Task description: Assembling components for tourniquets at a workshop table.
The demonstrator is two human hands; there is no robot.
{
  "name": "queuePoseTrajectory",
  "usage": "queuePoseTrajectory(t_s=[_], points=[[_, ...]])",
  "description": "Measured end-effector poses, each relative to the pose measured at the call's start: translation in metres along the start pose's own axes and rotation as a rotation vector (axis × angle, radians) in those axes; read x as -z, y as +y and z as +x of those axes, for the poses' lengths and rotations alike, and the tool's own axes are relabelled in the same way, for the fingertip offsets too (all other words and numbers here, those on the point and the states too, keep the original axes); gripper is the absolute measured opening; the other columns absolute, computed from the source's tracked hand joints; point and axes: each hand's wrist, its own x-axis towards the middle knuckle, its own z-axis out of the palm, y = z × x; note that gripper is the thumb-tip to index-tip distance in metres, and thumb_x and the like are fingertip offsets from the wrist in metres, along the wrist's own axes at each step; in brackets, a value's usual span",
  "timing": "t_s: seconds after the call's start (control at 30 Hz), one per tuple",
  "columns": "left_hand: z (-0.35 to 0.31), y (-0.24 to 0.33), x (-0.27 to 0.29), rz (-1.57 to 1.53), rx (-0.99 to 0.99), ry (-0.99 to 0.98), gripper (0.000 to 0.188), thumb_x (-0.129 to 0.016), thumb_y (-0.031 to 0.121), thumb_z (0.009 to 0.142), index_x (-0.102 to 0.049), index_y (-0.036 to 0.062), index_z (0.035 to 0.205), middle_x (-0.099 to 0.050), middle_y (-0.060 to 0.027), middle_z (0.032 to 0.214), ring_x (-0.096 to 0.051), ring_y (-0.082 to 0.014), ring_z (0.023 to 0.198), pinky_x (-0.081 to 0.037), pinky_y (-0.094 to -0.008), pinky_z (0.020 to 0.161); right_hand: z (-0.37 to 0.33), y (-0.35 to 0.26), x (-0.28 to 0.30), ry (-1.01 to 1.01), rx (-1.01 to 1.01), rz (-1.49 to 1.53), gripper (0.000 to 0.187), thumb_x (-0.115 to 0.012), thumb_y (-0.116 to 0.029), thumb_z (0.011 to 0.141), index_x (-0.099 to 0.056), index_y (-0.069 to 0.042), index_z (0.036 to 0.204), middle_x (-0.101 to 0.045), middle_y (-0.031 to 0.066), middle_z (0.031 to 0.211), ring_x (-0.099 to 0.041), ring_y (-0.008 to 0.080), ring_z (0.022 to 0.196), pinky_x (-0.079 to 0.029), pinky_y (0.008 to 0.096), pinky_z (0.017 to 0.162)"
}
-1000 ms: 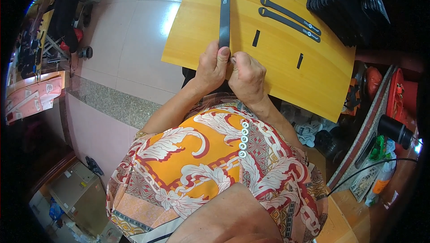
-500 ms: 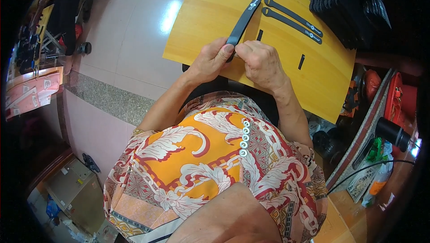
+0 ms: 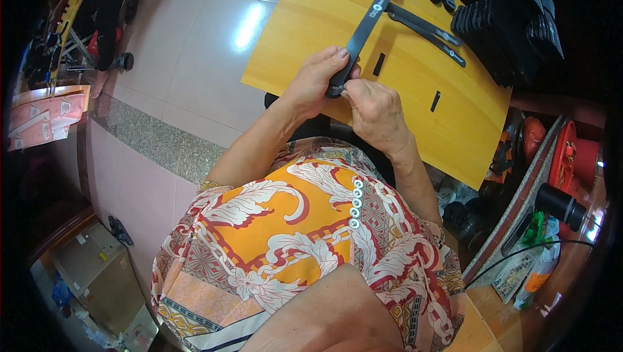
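Dark flat strap [image 3: 359,40] slanted across upper centre, lifted above the yellow worktop [image 3: 305,34]; left hand [image 3: 316,80] fingers clasped its lower end while right hand [image 3: 373,106] fingers pinched there, probably steadying it for close work.

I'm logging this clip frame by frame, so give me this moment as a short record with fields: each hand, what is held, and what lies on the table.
left hand: left hand grips the lower end of the long flat dark grey strap
right hand: right hand pinches that same end with its fingertips
strap pose: angled up and away over the yellow wooden tabletop
on table: two more long dark straps, two small black loops, a stack of black straps
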Motion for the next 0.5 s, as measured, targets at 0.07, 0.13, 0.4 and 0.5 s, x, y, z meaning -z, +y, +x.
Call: queuePoseTrajectory(t_s=[0.07,0.13,0.4,0.5], points=[[0.002,-0.005,-0.002,-0.020,-0.005,0.055,0.022,-0.049,0.027,0.090,-0.053,0.0059,0.085,-0.053,-0.0021,0.074,-0.047,-0.0088,0.066,-0.039,-0.0223,0.060,-0.007,-0.005,-0.010,0.022,-0.061,-0.028,0.004,-0.050,-0.001,0.073,-0.047,-0.003,0.075,-0.055,0.0155,0.067,-0.057,0.0329,0.063,-0.045,0.0418,0.055],[0.006,-0.013,-0.002,0.091,-0.025,0.097,0.020,-0.049,0.024,0.090,-0.051,0.0061,0.082,-0.051,-0.0011,0.070,-0.044,-0.0079,0.061,-0.037,-0.0222,0.055,-0.017,-0.012,-0.021,0.077,-0.207,0.002,0.007,-0.052,0.001,0.077,-0.046,-0.001,0.078,-0.052,0.0202,0.063,-0.054,0.0388,0.060,-0.042,0.0453,0.053],[0.012,-0.021,-0.006,0.231,-0.018,0.190,0.021,-0.048,0.025,0.090,-0.049,0.0065,0.080,-0.047,0.0000,0.065,-0.040,-0.0077,0.054,-0.033,-0.0222,0.048,-0.022,-0.032,-0.020,0.027,-0.419,0.075,0.006,-0.051,-0.002,0.079,-0.046,-0.001,0.081,-0.053,0.0234,0.065,-0.054,0.0413,0.061,-0.042,0.0471,0.053],[0.007,-0.016,-0.001,0.135,0.016,0.162,0.020,-0.047,0.025,0.090,-0.050,0.0058,0.083,-0.047,-0.0005,0.066,-0.040,-0.0082,0.054,-0.033,-0.0213,0.048,-0.022,-0.020,-0.001,-0.017,-0.349,0.065,0.003,-0.051,-0.002,0.080,-0.049,0.000,0.081,-0.055,0.0223,0.071,-0.055,0.0397,0.066,-0.043,0.0454,0.057]])
